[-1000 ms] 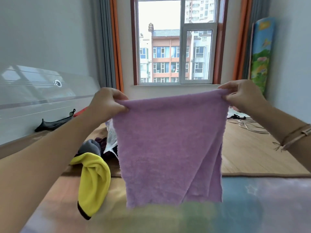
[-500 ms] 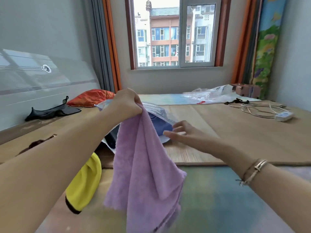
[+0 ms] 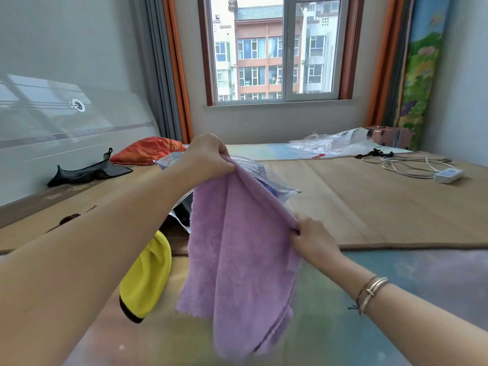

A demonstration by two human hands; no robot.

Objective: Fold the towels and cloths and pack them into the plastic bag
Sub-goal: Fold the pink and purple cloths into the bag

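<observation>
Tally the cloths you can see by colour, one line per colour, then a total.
Purple: 1, the towel held by the left hand and right hand
Yellow: 1, cloth
Orange: 1, cloth
Black: 1, cloth
Total: 4

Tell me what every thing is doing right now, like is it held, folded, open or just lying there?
Purple towel: held up, doubled over, hanging.
Left hand: pinches the towel's top end.
Right hand: pinches the towel's lower end.
Yellow cloth: lying loose, unfolded.
Plastic bag: behind the towel, dark cloth inside; mouth hidden.
Orange cloth: lying bunched up.
Window: looks closed.
Cable: lying loosely coiled.
</observation>
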